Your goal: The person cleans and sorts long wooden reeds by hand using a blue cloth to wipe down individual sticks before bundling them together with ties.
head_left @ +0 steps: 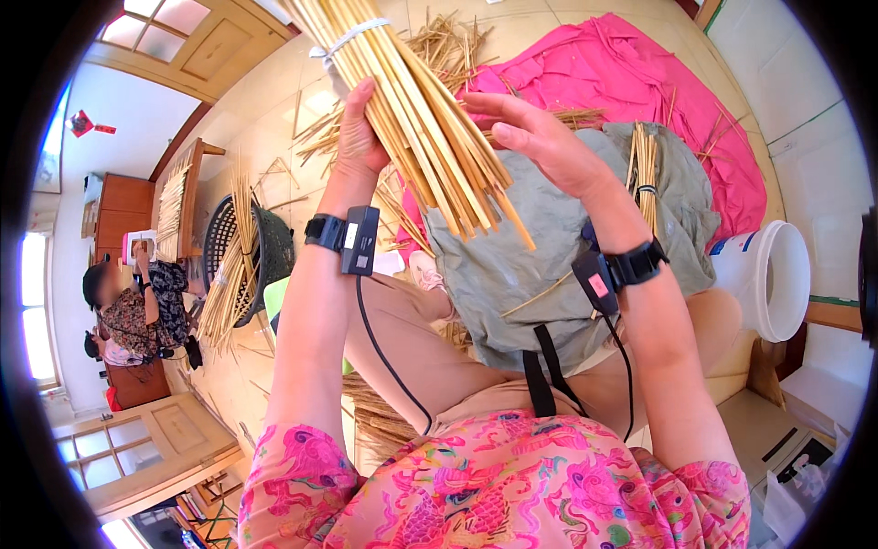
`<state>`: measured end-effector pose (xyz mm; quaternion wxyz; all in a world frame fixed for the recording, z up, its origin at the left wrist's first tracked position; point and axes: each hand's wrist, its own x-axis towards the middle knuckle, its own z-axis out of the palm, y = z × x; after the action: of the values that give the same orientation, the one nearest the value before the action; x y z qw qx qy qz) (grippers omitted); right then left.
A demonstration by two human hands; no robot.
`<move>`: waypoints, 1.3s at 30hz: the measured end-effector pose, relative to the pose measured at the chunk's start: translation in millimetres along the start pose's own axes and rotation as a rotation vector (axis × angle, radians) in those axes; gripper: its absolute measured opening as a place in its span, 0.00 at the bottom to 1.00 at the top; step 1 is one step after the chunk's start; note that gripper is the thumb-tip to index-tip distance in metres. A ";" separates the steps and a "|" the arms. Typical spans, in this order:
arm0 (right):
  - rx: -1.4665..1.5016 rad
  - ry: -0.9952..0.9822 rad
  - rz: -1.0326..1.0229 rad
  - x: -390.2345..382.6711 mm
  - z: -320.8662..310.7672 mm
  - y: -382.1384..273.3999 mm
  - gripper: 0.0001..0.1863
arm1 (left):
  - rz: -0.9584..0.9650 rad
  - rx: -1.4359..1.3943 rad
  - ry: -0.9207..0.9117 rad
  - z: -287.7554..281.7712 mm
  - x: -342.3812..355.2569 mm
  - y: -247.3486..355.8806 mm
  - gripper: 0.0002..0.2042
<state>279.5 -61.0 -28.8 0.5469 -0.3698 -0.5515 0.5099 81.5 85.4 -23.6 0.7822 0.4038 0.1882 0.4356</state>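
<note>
A thick bundle of pale yellow stalks (416, 119) hangs tilted in front of me, tied near its upper end with a whitish band (352, 38). My left hand (359, 133) is closed around the bundle's left side, just below the band; its fingers are mostly hidden behind the stalks. On the other side, my right hand (549, 142) has its fingers apart and its palm turned toward the bundle. Its fingertips come close to the stalks, and I cannot tell whether they touch. The loose lower ends fan out unevenly above a grey-green cloth (567, 220) over my lap.
A smaller dark-tied stalk bundle (646, 174) lies on the grey cloth. Beyond spreads a pink cloth (585, 59) with scattered stalks. A white bucket (786, 284) stands right; a dark basket (274, 261) of stalks stands left. Another person (128, 316) sits farther left.
</note>
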 end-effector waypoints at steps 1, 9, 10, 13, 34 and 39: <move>-0.006 0.001 0.020 -6.1 7.5 -8.8 0.30 | 0.035 0.000 0.033 2.7 -7.7 8.8 0.25; 0.029 0.463 -0.064 -47.5 77.3 -2.5 0.30 | 0.105 -0.030 0.138 7.8 -58.3 33.9 0.27; 0.025 0.496 -0.083 -47.2 82.5 -3.1 0.30 | 0.105 -0.061 0.105 9.5 -61.3 32.1 0.28; 0.077 0.525 -0.090 -35.5 97.6 -8.9 0.30 | 0.130 -0.100 0.009 11.0 -72.5 31.7 0.33; -0.095 0.623 0.185 -41.6 67.0 47.4 0.16 | 0.532 0.447 1.186 -151.9 -569.1 289.2 0.29; -0.158 0.563 0.249 -42.3 66.3 75.2 0.17 | -0.006 0.249 1.474 -192.1 -826.3 200.5 0.23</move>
<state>208.6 -96.9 -103.2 0.5810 -0.6024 -0.3670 0.4061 -603.0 -454.4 -27.4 0.4031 0.0922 0.7128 0.5666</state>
